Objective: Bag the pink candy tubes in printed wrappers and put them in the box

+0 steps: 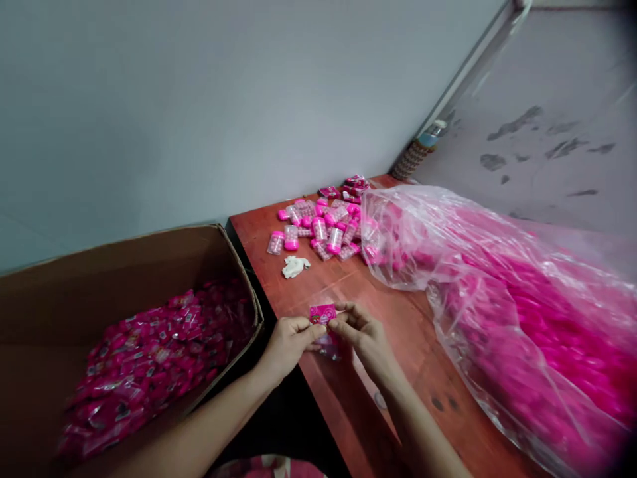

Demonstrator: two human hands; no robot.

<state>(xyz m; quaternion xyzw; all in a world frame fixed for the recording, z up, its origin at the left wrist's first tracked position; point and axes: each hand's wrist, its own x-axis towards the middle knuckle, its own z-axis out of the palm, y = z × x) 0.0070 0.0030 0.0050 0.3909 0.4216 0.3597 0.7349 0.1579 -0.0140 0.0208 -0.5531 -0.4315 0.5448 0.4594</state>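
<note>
Over the near part of the table, my left hand (290, 344) and my right hand (362, 330) pinch a small pink printed packet (323, 313) from its two sides. Its upper part is flat and patterned; a clear, shiny part shows below my fingers, and I cannot make out what lies inside. Beyond my hands is a crumpled white scrap (295, 266). Farther back lies a pile of small clear containers with pink caps (335, 240), filled with pale pink balls. Several pink printed pieces (355, 186) lie behind that pile.
To the left, a cardboard box (233, 249) holds many pink wrapped packets (164, 352). A large clear plastic bag (398, 269) full of bright pink pieces covers the right side of the red-brown table (263, 242). A bottle (421, 149) stands in the back corner by the wall.
</note>
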